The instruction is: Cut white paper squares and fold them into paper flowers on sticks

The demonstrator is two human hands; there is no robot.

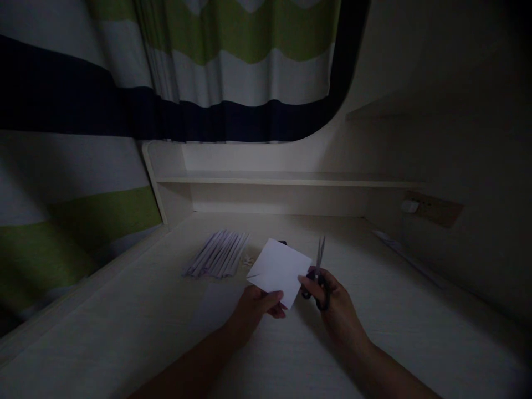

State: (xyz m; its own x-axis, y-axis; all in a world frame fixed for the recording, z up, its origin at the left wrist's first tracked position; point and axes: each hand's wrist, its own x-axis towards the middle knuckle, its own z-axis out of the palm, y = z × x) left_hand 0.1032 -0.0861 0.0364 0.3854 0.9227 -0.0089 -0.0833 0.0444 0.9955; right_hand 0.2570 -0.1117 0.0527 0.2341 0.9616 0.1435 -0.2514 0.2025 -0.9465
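Note:
A white square of paper (pixel 279 267) is held up above the table, turned so one corner points toward me. My left hand (pixel 262 302) pinches its lower edge, thumb on top. A short dark line, perhaps a slit, runs in from the paper's left corner. My right hand (pixel 332 296) is closed around scissors (pixel 320 256) with black handles, blades pointing up and away. Its thumb also touches the paper's right edge. Whether the blades are fully together is hard to see in the dim light.
Several thin rolled or folded paper strips (pixel 218 254) lie side by side at the left. Small pale scraps (pixel 248 260) sit beside them. A pale sheet (pixel 216 302) lies near my left forearm. Behind are a shelf (pixel 270 178) and a striped curtain (pixel 249 77); a wall socket (pixel 436 208) is at right.

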